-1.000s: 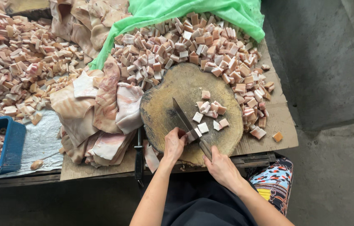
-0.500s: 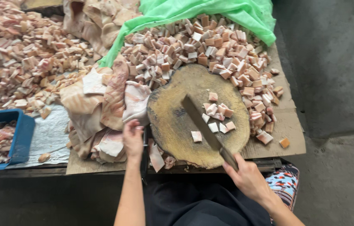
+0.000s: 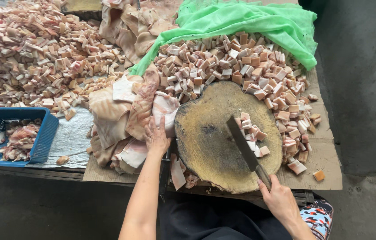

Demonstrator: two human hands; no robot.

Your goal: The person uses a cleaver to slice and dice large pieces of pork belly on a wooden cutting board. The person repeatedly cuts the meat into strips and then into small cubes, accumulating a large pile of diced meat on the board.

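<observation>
My right hand (image 3: pixel 278 199) grips the handle of a cleaver (image 3: pixel 243 141) whose blade lies across the round wooden chopping block (image 3: pixel 205 146), pushing a small cluster of cut meat cubes (image 3: pixel 252 133) toward the block's right side. My left hand (image 3: pixel 156 135) rests with fingers spread on a pile of large raw pork slabs (image 3: pixel 123 120) just left of the block.
A big heap of diced pork (image 3: pixel 223 62) lies behind and right of the block, partly under a green cloth (image 3: pixel 250 18). Another heap (image 3: pixel 32 58) covers the far left. A blue basket (image 3: pixel 41 138) with scraps stands at the left edge. Cardboard (image 3: pixel 325 160) lines the table.
My left hand has left the block and reached left onto the pork slabs. The cleaver has swept the cut cubes to the block's right side.
</observation>
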